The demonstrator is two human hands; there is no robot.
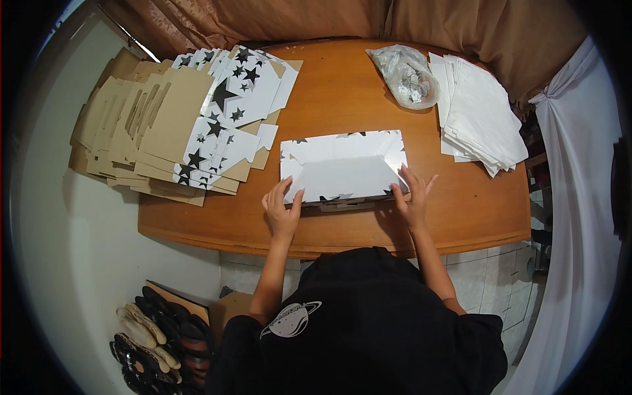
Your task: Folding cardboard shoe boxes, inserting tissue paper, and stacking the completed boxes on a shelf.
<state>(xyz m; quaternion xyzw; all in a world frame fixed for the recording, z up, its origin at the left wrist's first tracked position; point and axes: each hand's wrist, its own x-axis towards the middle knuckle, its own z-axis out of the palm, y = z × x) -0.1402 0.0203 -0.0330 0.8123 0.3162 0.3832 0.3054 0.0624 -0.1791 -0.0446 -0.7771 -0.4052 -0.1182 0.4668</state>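
Left hand (282,212): fingers spread and laid flat on the lower-left corner of the white, glossy cardboard box blank with black star print (342,166); it presses down, it does not close around the blank.
Right hand (413,197): fingers fanned wide, fingertips on the lower-right corner of the same blank, thumb outside the edge; also a flat press, not a pinch.
Work piece: the blank lies flat on the oval brown wooden table (368,227), at the table's 6 o'clock edge, directly in front of the person.
Flap: a trapezoid panel is folded toward the person, between the two hands.
Procedure: judged from this pose, the fold sets best with both hands pressing evenly and sliding outward along the crease; uneven pressure would likely skew the flap.
Long axis: runs 9 o'clock to 3 o'clock, parallel to the near table edge.
Facing: the folded flap's narrow edge points to 6 o'clock; the far long edge faces 12 o'clock.
Under the blank: a brown cardboard strip (345,206) shows at its near edge.
At 10 o'clock: a fanned stack of flat brown and star-printed blanks (178,125), well apart.
At 2 o'clock: a pile of white paper sheets (480,115).
At 1 o'clock: a clear plastic bag of crumpled pieces (407,76).
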